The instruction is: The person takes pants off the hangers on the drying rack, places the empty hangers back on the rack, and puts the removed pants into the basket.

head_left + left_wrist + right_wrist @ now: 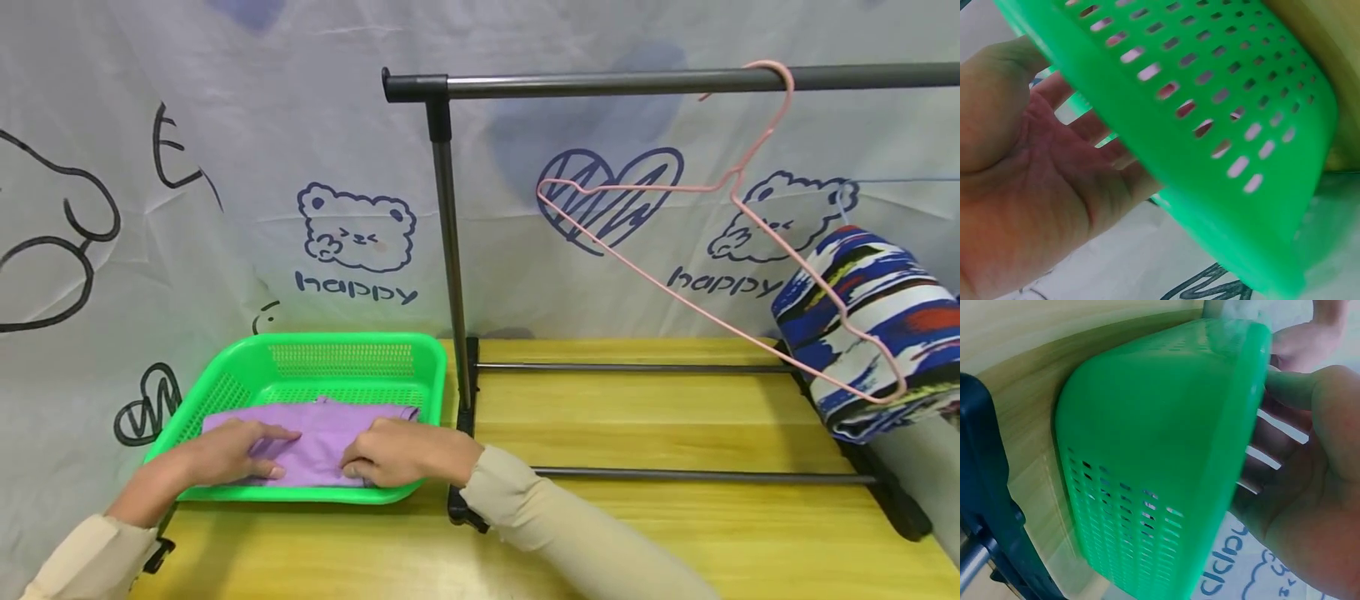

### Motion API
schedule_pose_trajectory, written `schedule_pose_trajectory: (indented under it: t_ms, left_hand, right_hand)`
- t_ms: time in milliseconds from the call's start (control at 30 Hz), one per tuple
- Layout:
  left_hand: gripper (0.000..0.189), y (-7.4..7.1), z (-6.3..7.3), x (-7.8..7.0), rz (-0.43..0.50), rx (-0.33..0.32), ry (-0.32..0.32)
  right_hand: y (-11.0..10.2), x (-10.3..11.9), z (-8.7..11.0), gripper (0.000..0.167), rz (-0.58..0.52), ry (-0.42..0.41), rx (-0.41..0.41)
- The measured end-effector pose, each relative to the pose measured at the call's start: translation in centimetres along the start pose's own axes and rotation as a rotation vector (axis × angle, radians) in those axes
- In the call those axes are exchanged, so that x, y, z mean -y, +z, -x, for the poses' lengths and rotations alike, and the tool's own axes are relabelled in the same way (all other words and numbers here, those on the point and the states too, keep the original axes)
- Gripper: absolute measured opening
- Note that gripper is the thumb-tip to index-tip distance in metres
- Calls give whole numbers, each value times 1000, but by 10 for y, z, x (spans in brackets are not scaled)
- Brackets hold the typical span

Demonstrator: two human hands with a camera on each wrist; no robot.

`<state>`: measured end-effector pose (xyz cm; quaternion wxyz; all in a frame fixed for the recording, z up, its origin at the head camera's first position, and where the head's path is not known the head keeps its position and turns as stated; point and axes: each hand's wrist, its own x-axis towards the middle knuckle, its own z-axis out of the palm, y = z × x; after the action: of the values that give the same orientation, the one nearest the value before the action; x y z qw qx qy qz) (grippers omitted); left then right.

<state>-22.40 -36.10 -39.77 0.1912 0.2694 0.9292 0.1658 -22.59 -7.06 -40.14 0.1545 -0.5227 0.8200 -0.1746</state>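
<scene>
A folded purple cloth (318,437) lies in a shallow green plastic basket (341,338) at the left of the table. On the cloth's left part rests my left hand (225,452), its thumb and forefinger spread apart. My right hand (397,452) reaches over the basket's right side, fingertips bent down onto the right part of the cloth. In the left wrist view, the palm of the left hand (1041,169) shows beside the rim, with fingers passing inside. The right wrist view has the fingers of the right hand (1310,481) extended past the rim; their tips are hidden behind the basket wall.
A dark metal clothes rack (600,84) stands right of the basket on the wooden table (637,421). From its bar hangs a bare pink hanger (660,287). Farther right is a garment with a blue, white and red pattern (862,333). A white printed sheet (360,125) hangs behind.
</scene>
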Motion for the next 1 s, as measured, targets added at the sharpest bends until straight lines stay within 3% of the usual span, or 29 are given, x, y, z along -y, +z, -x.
schedule_pose_trajectory:
  t_ms: [200,433,533,767,1000]
  left_hand:
    - [61,-13,1,-6,42,-95,30]
    - [49,-22,-2,-19,45,-202,60]
    - [44,-24,-2,-28,14,-297,77]
    - [38,-33,-14,-58,-67,-634,172]
    - [38,-34,-22,-90,-42,-796,230]
  right_hand:
    - [-8,0,13,27,46,-60,-113]
    - [-25,0,37,34,43,-35,-250]
    - [-34,2,50,34,69,-12,-296]
    - [-53,4,84,36,96,-17,-467]
    - [-64,9,121,35,120,-49,-671]
